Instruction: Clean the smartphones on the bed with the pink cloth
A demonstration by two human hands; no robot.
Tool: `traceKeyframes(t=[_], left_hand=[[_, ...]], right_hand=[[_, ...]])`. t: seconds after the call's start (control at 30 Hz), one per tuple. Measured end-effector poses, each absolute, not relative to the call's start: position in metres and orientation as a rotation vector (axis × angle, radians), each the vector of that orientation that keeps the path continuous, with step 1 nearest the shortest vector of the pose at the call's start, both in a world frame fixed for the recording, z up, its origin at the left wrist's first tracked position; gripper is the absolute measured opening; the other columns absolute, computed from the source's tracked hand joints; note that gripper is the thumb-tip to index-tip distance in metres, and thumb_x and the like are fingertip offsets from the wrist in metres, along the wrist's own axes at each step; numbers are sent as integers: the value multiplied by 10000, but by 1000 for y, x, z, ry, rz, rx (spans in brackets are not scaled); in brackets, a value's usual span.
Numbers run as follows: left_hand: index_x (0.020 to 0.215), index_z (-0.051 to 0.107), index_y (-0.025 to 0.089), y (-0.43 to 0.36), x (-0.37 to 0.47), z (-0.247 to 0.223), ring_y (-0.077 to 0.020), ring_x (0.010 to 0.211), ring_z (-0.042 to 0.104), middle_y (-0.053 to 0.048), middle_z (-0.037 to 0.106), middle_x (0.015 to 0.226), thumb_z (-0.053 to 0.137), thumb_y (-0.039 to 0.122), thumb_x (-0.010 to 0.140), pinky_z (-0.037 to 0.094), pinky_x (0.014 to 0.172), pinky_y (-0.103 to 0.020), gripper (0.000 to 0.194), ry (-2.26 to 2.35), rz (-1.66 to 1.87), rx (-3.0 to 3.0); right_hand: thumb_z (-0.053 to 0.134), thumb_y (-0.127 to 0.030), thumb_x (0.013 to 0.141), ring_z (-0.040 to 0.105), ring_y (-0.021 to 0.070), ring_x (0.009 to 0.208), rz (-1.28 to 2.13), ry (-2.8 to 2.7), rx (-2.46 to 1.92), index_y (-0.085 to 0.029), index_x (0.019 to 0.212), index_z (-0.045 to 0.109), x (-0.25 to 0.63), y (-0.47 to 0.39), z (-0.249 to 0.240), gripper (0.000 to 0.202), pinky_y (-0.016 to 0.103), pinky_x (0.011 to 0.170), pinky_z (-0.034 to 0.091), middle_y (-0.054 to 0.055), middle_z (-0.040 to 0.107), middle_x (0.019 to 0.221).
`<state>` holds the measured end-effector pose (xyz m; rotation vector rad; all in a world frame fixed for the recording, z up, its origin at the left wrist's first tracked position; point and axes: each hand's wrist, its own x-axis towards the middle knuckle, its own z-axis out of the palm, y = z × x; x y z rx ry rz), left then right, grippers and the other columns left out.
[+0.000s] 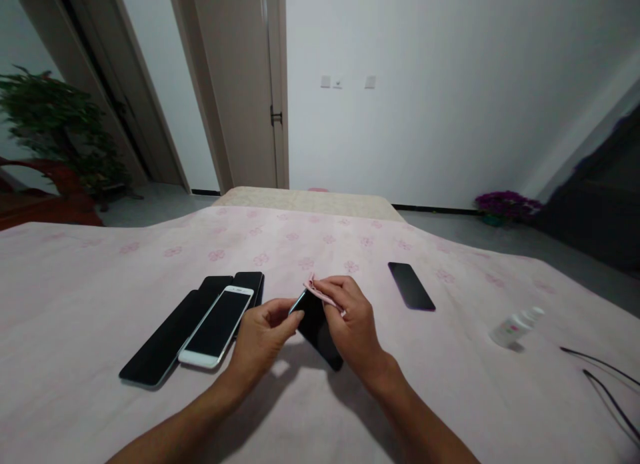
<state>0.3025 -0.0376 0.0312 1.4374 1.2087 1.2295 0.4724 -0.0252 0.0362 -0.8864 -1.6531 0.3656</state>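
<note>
A dark smartphone (320, 334) is held tilted above the cloth-covered table, between my two hands. My left hand (267, 334) grips its left edge, thumb on the screen side. Pinched in my right hand (353, 317) is a small pink cloth (323, 293), which lies against the phone's upper edge. Left of my hands, a white-framed smartphone (217, 327) rests on top of several dark smartphones (160, 341). Another dark smartphone (411, 286) lies flat on its own to the right. The underside of the held phone is hidden.
A pink flowered tablecloth (100, 284) covers the table. On the right lie a small white bottle (515, 329), tipped on its side, and a pair of thin dark cable-like strips (607, 391). Beyond the table are a door (237, 84), a leafy plant (55, 124) and purple flowers (507, 204).
</note>
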Motion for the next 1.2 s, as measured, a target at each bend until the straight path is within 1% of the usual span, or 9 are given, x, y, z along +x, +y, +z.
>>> traceKeyframes(t=[0.1,0.23,0.43,0.63,0.73,0.8,0.9,1.07,1.2], left_hand=[[943,774,206,-37,298,38,-177,726,692,-18,773,842,680,347,822,529,661,-247,208,1286,1301,1691],[963,767,235,-40,296,45,-146,641,661,15,761,792,663,300,853,515,640,-235,165,1368,1366,2023],[981,748,234,-45,298,44,-143,678,680,15,772,855,657,264,874,520,661,-226,144,1308,1400,2119],[1011,729,235,-51,310,33,-148,748,680,7,761,888,659,224,875,520,735,-239,152,1190,1411,2098],[1040,705,221,-49,313,20,-150,760,669,-3,743,884,642,229,893,514,740,-246,160,1160,1385,2125],[975,700,206,-46,312,11,-153,748,665,-9,733,856,620,243,912,509,722,-247,108,1160,1345,2149],[948,692,200,-44,308,7,-170,791,676,-27,736,884,589,264,936,509,740,-261,122,1175,1297,2188],[940,674,202,-46,303,20,-168,739,663,-34,715,844,522,311,977,493,683,-259,191,1208,1232,2285],[967,662,206,-46,295,34,-185,780,661,-48,706,855,464,327,1000,475,718,-280,235,1308,1170,2473]], right_hand=[[429,13,835,617,195,1030,209,-1699,-841,-243,1203,686,475,-30,42,517,361,897,540,84,633,1077],[445,5,851,609,222,1063,32,-1827,-797,-240,1286,622,471,-44,52,529,388,895,558,103,614,1110],[444,-13,871,609,238,1007,-122,-1941,-777,-152,1245,618,470,-52,63,435,401,850,571,136,623,1059],[435,-24,890,599,229,972,-153,-1863,-909,-183,1107,670,486,-42,67,356,415,860,545,102,621,983],[435,-18,889,597,227,981,-162,-1885,-887,-182,1160,647,485,-44,67,382,410,866,542,102,629,1007],[435,-17,893,597,227,982,-170,-1900,-864,-190,1214,622,482,-46,67,410,408,864,544,100,636,1023],[441,-29,905,603,232,963,-210,-1920,-841,-194,1272,595,477,-50,67,431,407,831,551,102,652,1029],[437,-51,923,615,237,927,-271,-1950,-837,-183,1322,578,473,-56,67,444,400,785,557,116,672,1035],[453,-66,924,618,239,957,-255,-1941,-801,-208,1334,580,475,-54,67,453,406,804,558,113,670,1064]])
